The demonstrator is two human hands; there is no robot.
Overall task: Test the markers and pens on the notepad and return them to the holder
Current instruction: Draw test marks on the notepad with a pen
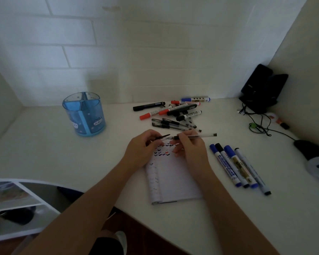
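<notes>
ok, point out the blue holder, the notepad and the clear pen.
blue holder [84, 115], head view, front wall.
notepad [175, 179], head view, bare lined page.
clear pen [206, 135], head view, clear barrel near its end.

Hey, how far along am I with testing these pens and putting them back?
Partway. The notepad already carries rows of test marks. The right hand holds a clear pen, the left hand pinches its cap, just above the page. Four markers lie beside the notepad and a pile behind it; nothing sticks out of the blue holder, so returning them all seems left.
</notes>
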